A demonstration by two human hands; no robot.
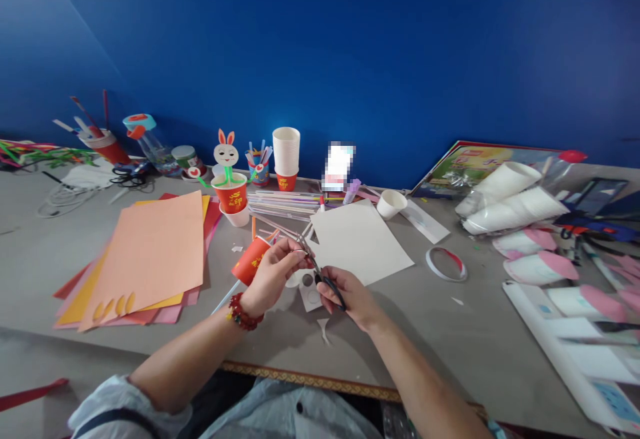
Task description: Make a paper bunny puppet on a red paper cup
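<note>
1. Right hand point(353, 296) on show: fingers curled closed around the dark handles of the scissors point(317, 272), blades angling up toward the left fingertips.
2. And the left hand point(276, 274)! Thumb and fingertips pinch together on a small pale piece point(299, 250) (too tiny to make out properly), right beside the blades.
3. Just below those left fingertips, a card point(311, 304) with round marks lies on the table point(400, 319).
4. Close by, left of the left fingers, a red cup point(246, 264) leans over; well farther left, a stack of coloured paper point(155, 246).
5. Beyond the right fingers, a white sheet point(363, 242) lies flat.
6. Well right of the right fingers, a white ring point(430, 266); nearer the body than them, a paper scrap point(324, 330).
</note>
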